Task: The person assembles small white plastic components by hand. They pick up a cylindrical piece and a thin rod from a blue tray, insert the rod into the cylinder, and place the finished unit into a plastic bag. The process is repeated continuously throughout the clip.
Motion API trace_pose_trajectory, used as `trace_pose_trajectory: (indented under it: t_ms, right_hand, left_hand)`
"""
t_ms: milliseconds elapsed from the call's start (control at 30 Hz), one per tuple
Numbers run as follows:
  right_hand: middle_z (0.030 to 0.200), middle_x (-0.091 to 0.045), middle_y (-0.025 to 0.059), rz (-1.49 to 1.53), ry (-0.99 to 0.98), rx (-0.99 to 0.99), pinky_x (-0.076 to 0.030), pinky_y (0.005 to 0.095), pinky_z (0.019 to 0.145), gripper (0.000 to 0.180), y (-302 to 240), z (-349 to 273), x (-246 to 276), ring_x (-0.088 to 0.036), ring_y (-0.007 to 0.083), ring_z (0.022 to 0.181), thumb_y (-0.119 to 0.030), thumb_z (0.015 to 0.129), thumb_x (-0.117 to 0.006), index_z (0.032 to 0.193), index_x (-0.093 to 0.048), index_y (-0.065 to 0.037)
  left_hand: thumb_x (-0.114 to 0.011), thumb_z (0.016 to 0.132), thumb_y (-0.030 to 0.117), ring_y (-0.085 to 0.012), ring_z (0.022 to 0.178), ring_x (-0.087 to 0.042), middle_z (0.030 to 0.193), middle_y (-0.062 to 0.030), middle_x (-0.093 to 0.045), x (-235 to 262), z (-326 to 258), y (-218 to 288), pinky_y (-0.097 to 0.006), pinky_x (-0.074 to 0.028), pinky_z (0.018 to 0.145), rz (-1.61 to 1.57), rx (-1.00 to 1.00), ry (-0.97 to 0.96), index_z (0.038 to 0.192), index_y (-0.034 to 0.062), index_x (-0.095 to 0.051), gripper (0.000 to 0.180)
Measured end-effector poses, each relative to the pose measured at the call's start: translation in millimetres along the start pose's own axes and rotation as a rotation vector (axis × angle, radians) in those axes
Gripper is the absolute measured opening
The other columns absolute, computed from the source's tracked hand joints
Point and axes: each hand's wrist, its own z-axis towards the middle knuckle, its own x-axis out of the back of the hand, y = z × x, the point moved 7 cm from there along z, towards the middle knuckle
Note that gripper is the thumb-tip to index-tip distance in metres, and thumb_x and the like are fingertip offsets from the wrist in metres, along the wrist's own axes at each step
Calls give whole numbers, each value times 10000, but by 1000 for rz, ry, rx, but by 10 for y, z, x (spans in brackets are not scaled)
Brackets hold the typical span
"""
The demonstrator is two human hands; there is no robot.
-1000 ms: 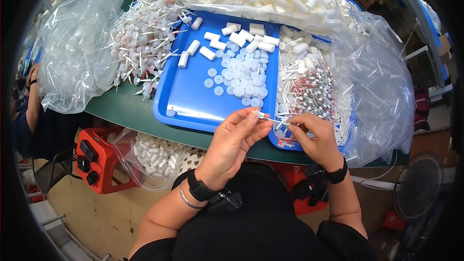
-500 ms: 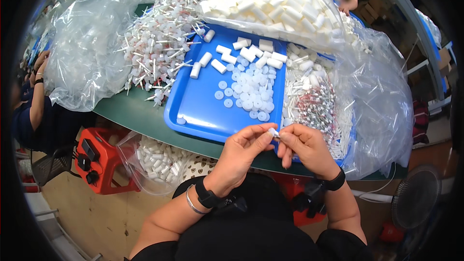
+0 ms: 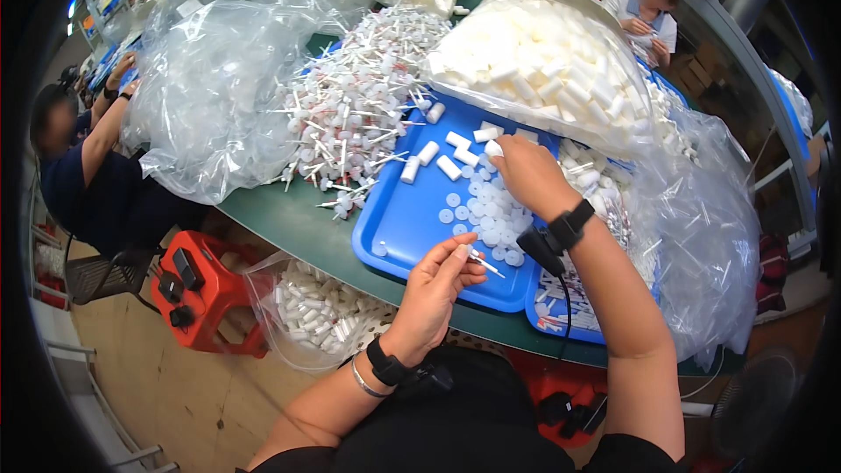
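Note:
My left hand [image 3: 435,291] hovers over the near edge of a blue tray [image 3: 405,226] and pinches a small white spray pump with a thin tube [image 3: 480,261]. My right hand [image 3: 526,177] reaches farther across the tray, fingers closed on a white cylinder cap [image 3: 493,149] among several loose white caps [image 3: 438,158]. A cluster of small round clear discs [image 3: 486,215] lies on the tray between both hands.
A heap of white pump sprayers [image 3: 350,123] lies on the green table [image 3: 280,219] beside clear plastic bags [image 3: 210,88]. A bag of white caps [image 3: 543,61] sits behind the tray. A bag of finished parts [image 3: 315,315] and a red stool [image 3: 201,289] stand below. Other people sit at left and far right.
My right hand has left the left hand and reached forward to the white caps on the tray. The left hand stays near the tray's front edge holding the pump piece.

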Motion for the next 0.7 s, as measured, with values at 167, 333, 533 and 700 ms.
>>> trace_pose_trajectory:
  t_ms: [167,333,533,700]
  right_hand:
    - [903,-681,205,-167,-78,-28,-548,485,752,114,190,143,-465,-684,406,841,-100,854,-596,884,-654,-6]
    - [874,-675,224,145,8,-93,-514,486,745,232,84,-42,-11,-659,422,859,-229,910,-624,987,-593,-12]
    - [718,-593,63,612,-164,-179,-440,289,531,197,-692,-839,556,-551,129,569,-100,895,-730,981,-586,4]
    - [687,-587,29,713,-124,-219,-406,257,505,248,-594,-1260,539,-545,89,570,-66,821,-803,954,-605,-1]
  left_hand:
    - [-517,1062,229,-144,960,-643,1087,-78,-643,33,26,-1,-311,-528,904,-29,49,-50,1340,-14,-532,370]
    - [-513,1064,312,-152,1045,-604,1185,-85,-613,36,24,4,-314,-514,873,-25,52,-92,1297,19,-558,376]
    - [-509,1067,298,-162,1061,-614,1305,-100,-586,-62,-61,243,-321,-507,875,14,-145,-125,1281,35,-571,344]
    - [-523,1064,239,-138,1017,-623,1236,-83,-637,-196,-86,108,-297,-506,900,233,-113,-192,1271,8,-596,318]
